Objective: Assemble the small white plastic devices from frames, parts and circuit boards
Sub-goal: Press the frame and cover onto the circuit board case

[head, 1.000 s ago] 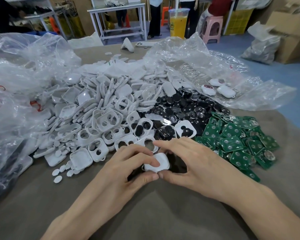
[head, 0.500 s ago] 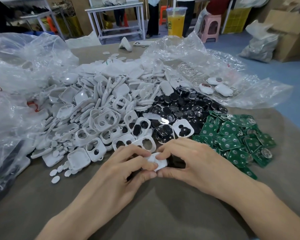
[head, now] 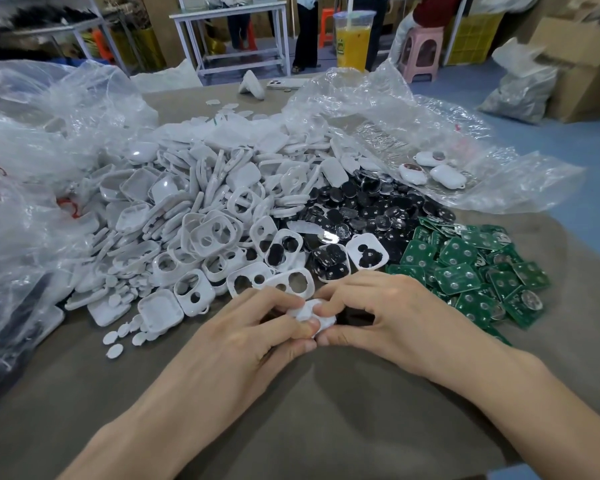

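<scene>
We found the small white device point(head: 314, 315) held low over the desk point(head: 326, 420), just in front of the heaps of parts and pinched between both hands. The left hand point(head: 243, 337) had its fingers point(head: 274, 303) curled over the device's top and left edge, with the thumb beneath. The right hand point(head: 388, 317) grasped the right edge between thumb and forefinger. Fingertips hid most of the shell, so we could not tell whether its halves had closed all round, or what sat inside.

We judged this to be the pressing-together step, and the risks followed from that. An uneven squeeze could snap one corner home while the opposite one gaped, or break a clip. A board seated crooked inside could be nipped by the closing shell. The grip was on fingertips alone, so a slip could drop the device into the white frames point(head: 201, 237) lying just beyond, where it would look like any unfinished piece. The right wrist lay near the green circuit boards point(head: 465, 268), and a careless sweep could scatter them into the black discs point(head: 371, 209). A few finished devices point(head: 444, 174) lay well apart on the clear plastic bag point(head: 520, 174).
</scene>
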### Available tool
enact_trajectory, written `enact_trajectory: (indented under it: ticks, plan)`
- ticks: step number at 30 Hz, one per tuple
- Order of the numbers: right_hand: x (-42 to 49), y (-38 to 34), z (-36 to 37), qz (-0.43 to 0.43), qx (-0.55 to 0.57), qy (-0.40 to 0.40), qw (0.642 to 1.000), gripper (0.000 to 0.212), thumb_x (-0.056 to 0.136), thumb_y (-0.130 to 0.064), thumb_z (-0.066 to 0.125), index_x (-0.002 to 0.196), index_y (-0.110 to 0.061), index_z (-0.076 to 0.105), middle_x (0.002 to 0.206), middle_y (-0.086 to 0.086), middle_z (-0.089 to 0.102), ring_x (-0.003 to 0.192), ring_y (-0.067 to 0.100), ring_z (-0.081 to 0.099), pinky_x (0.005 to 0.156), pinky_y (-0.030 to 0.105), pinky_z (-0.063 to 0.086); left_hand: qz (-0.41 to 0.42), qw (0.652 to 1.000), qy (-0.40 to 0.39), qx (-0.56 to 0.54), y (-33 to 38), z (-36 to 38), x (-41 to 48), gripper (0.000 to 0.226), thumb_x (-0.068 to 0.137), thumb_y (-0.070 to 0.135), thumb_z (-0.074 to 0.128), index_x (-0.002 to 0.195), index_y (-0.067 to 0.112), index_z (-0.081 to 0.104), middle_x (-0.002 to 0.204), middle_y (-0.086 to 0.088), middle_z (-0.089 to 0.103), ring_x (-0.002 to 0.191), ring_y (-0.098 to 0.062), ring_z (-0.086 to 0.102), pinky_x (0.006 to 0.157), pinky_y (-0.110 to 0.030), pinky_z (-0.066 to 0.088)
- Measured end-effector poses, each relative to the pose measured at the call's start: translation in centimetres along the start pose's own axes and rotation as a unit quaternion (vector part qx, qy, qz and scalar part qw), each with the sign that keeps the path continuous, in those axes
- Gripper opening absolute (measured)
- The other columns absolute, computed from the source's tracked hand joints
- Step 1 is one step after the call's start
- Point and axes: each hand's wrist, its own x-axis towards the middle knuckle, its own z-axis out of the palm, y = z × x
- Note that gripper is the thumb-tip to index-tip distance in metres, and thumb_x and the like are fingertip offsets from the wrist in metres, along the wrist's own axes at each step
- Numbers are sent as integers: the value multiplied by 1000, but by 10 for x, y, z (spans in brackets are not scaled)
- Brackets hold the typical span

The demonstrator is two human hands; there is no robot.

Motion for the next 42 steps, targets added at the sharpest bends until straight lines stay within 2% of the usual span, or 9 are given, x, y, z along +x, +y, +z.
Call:
enact_trajectory:
  ticks: [7, 11, 15, 18, 20, 23, 28, 32, 42]
  plan:
    - [0, -1, 0, 7, 35, 10, 999, 23, 86, -35, 78, 95, -16, 71, 110, -8, 72, 102, 13, 66, 89, 32, 49, 12, 1000, -21, 18, 2, 1, 0, 28, 100, 45, 49, 116, 33, 69, 128, 12, 60, 111, -8, 57, 97, -20, 43]
    - [2, 0, 0, 31, 60, 19, 998, 20, 84, -35, 79, 95, -21, 71, 107, -8, 73, 98, 10, 65, 86, 31, 48, 11, 999, -39, 8, -2, 0, 2, 21, 100, 49, 51, 118, 41, 57, 130, 17, 52, 117, -1, 48, 100, -13, 35]
    - [1, 2, -2, 119, 211, 24, 970, 16, 78, -30, 85, 90, -28, 75, 104, -15, 74, 96, 6, 71, 90, 34, 54, 7, 999, -15, -28, -3, -1, 9, 22, 95, 52, 55, 116, 47, 51, 123, 24, 46, 114, 2, 48, 96, -10, 36]
    - [9, -4, -9, 125, 322, 44, 938, 17, 72, -29, 86, 85, -26, 76, 99, -3, 77, 91, 18, 74, 90, 41, 57, 20, 995, 64, -79, -1, -1, 20, 15, 99, 43, 58, 114, 38, 57, 120, 18, 53, 103, -3, 61, 82, -17, 49]
    - [17, -8, -18, 106, 359, 76, 924, 19, 71, -31, 84, 88, -25, 77, 93, -1, 78, 85, 18, 74, 85, 37, 60, 14, 987, 122, -109, -1, -4, 32, 13, 99, 34, 62, 112, 34, 62, 117, 16, 58, 102, -8, 65, 79, -17, 48]
    - [36, -11, -23, 80, 389, 129, 909, 17, 75, -23, 82, 91, -17, 78, 84, -5, 78, 66, 2, 70, 61, 14, 53, -13, 965, 208, -160, -6, -6, 50, 15, 95, 23, 70, 107, 32, 68, 110, 19, 63, 98, -5, 66, 81, -8, 44]
    - [56, -3, -7, 89, 380, 154, 908, 22, 78, -11, 82, 92, -28, 78, 93, -3, 78, 92, 13, 74, 86, 25, 57, -63, 941, 244, -226, -19, -4, 56, 30, 88, 22, 74, 101, 49, 69, 105, 18, 69, 99, -2, 67, 76, -6, 46]
    - [54, 2, -3, 77, 378, 153, 910, 28, 82, -11, 79, 90, -38, 77, 92, -8, 78, 92, 7, 73, 83, 18, 54, -48, 950, 219, -215, -23, -7, 54, 33, 89, 23, 71, 107, 51, 71, 109, 16, 69, 102, -3, 67, 80, -6, 45]
    - [51, 5, -4, 56, 351, 190, 915, 39, 88, 1, 72, 90, -37, 77, 77, -4, 77, 84, 6, 73, 80, 15, 52, -25, 950, 223, -216, -18, -4, 53, 33, 98, 24, 64, 119, 49, 68, 114, 14, 68, 106, -6, 67, 83, -7, 44]
